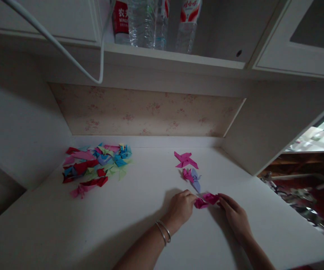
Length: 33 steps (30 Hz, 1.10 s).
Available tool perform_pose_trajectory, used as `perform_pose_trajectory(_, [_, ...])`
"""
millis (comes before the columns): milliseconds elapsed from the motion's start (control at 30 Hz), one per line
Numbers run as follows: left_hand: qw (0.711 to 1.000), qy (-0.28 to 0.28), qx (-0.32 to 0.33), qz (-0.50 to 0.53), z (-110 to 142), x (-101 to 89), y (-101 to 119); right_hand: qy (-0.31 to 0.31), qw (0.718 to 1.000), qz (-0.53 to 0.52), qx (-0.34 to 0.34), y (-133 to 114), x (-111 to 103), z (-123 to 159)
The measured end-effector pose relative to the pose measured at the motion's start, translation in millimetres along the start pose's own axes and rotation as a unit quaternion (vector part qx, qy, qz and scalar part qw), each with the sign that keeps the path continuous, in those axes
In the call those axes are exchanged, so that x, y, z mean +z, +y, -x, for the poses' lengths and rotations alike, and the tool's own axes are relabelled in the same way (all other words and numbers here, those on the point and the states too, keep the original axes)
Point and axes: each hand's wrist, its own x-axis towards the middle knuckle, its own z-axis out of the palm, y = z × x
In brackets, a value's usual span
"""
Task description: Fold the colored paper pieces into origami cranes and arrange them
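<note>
My left hand, with two thin bangles on the wrist, and my right hand rest on a white desk. Both pinch the ends of a small folded pink paper piece that lies between them on the desk. Just behind it sit a pink and lilac folded paper figure and a pink paper pinwheel.
A heap of several folded coloured papers lies at the back left of the desk. A floral back panel closes the niche. Plastic bottles stand on the shelf above, and a white cable hangs down. Clutter shows at the right.
</note>
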Motion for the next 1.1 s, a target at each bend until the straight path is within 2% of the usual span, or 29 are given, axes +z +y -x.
perform_pose_trajectory(167, [1.000,0.004,-0.014,-0.001,-0.5,1.6,-2.9,0.009,1.000,0.014,0.001,5.6,0.4,-3.5])
perform_pose_trajectory(467, [0.999,0.021,-0.031,0.012,-2.1,2.2,-5.3,0.008,1.000,0.028,-0.011,0.6,1.6,0.0])
perform_pose_trajectory(800, [0.995,0.092,-0.002,0.025,-4.2,14.9,-15.5,0.019,0.999,0.050,-0.011,-0.5,1.5,1.0])
perform_pose_trajectory(1100, [0.994,0.105,0.002,0.037,-3.7,14.4,-16.8,0.029,0.997,0.076,-0.009,-3.8,1.3,1.0])
